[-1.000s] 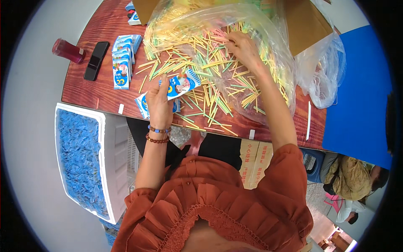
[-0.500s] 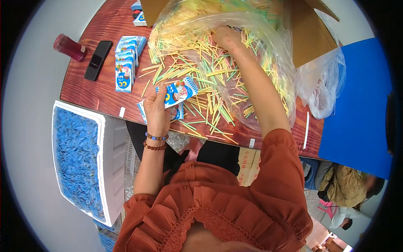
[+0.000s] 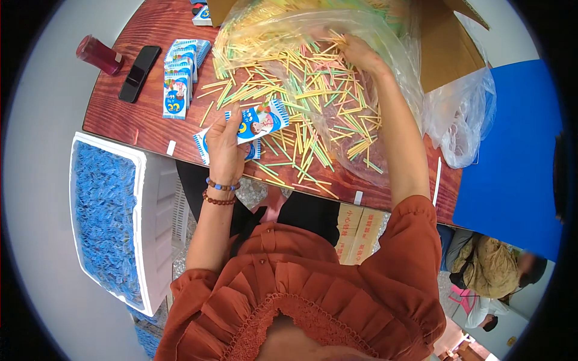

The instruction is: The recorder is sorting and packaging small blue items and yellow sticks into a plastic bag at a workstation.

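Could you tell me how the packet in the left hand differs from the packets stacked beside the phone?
The held packet is alone, gripped by the left hand and raised at a slant; the stacked packets lie flat on the table, overlapped in a neat row. The held packet sits among the loose straws; the stacked packets lie mostly clear of them, next to the phone. Both are small, blue-and-white printed packets.

R hand [image 3: 361, 51] has pushed further up into the clear bag [image 3: 313, 30] among the straws [image 3: 313, 90]; L hand [image 3: 226, 147] w/ blue packet [image 3: 262, 120] barely shifted.
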`<action>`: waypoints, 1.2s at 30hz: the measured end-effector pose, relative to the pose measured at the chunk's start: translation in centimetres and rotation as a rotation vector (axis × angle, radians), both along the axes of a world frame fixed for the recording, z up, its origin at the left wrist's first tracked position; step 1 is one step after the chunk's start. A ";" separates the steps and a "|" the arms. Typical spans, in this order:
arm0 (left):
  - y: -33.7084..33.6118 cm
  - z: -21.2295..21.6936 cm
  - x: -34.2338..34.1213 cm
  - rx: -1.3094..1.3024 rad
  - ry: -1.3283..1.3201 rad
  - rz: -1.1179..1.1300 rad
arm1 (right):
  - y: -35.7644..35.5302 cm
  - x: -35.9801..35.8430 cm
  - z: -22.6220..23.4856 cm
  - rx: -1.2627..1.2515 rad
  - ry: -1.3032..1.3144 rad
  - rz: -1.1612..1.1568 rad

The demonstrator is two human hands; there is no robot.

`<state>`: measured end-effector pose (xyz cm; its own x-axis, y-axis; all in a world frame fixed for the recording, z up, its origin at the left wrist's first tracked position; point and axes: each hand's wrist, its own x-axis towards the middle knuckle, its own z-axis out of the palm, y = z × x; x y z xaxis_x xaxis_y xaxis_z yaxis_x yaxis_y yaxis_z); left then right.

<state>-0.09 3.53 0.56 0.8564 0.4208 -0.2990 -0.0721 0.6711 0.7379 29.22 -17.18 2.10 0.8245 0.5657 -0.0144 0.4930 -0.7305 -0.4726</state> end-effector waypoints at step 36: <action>-2.5 0.3 2.2 -0.024 -0.067 -0.135 | -1.9 -6.5 0.1 -0.167 -0.044 -0.061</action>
